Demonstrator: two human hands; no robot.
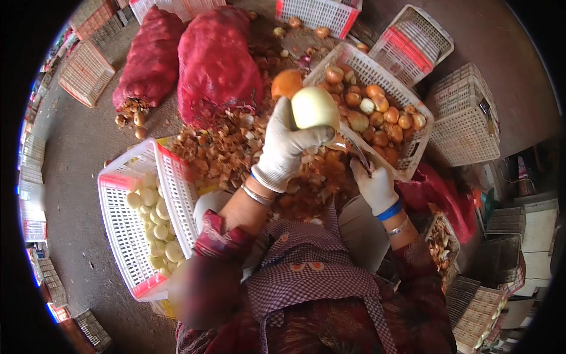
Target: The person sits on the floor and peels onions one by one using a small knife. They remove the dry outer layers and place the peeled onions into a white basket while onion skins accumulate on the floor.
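Note:
A large peeled onion (315,109), pale and glossy, is gripped in my left hand (283,146), which wears a white glove with dirty fingertips. My right hand (376,186), also gloved, is closed around a small knife (361,155); its blade points up and left, and most of the handle is hidden by the fingers. Just beyond the peeled onion shows a round orange-brown shape (286,84), an onion or a piece of its skin; I cannot tell which. Unpeeled onions (376,115) fill part of a tilted white crate (418,166) beyond my right hand.
At left, a white and red crate (119,230) holds peeled onions (159,225). Onion skins (221,150) cover the floor before me. Two red mesh sacks (219,66) (150,57) lie beyond. More plastic crates (464,115) stand at right, and a container of peelings (440,248) sits beside me.

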